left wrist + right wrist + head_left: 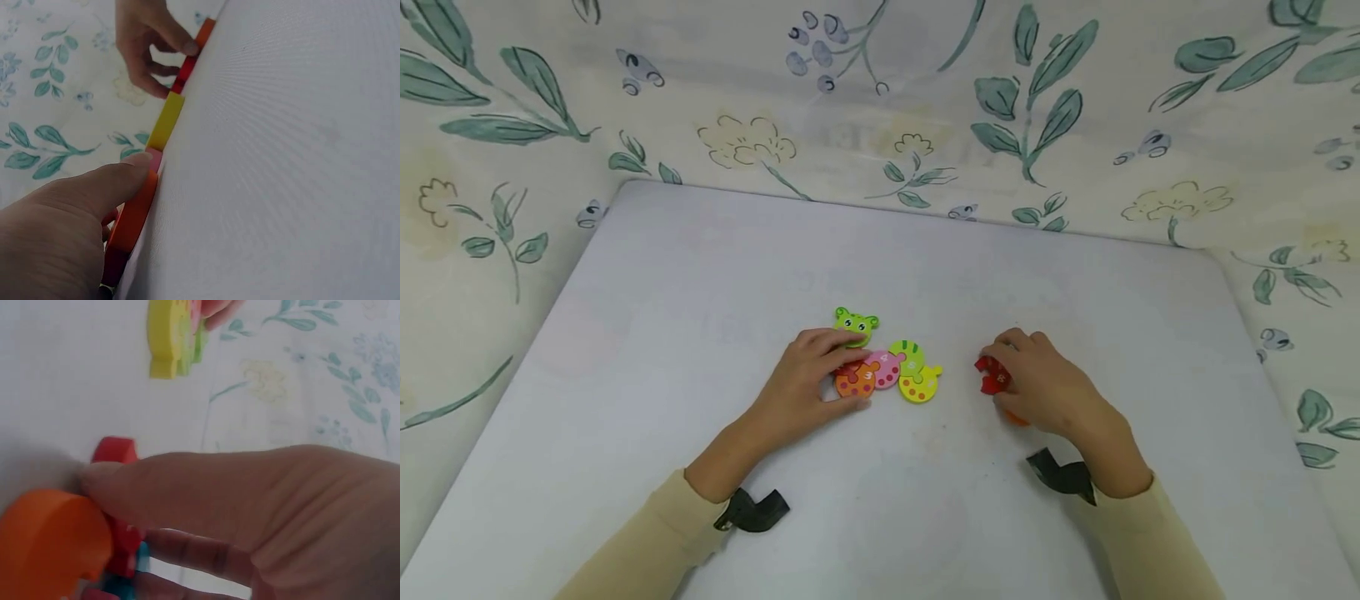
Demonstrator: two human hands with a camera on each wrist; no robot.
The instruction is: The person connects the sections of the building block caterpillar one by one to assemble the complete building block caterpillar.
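Observation:
Several joined caterpillar puzzle pieces lie flat near the middle of the table: a green head [856,325] with eyes, then orange [853,382], pink [884,371], green [907,354] and yellow [919,387] pieces. My left hand [801,379] holds the chain at its left end, thumb on the near edge and fingers across the far side, partly hiding a red piece. To the right, my right hand [1052,387] pinches a red puzzle piece [993,377]. Beside its thumb is an orange piece [53,544]; a teal piece [119,587] shows below the red one.
The white tabletop [715,267] spreads around both hands. Behind it hangs a leaf-and-flower patterned cloth [850,125]. A black strap [752,510] hangs at the left wrist and another black strap [1063,477] at the right.

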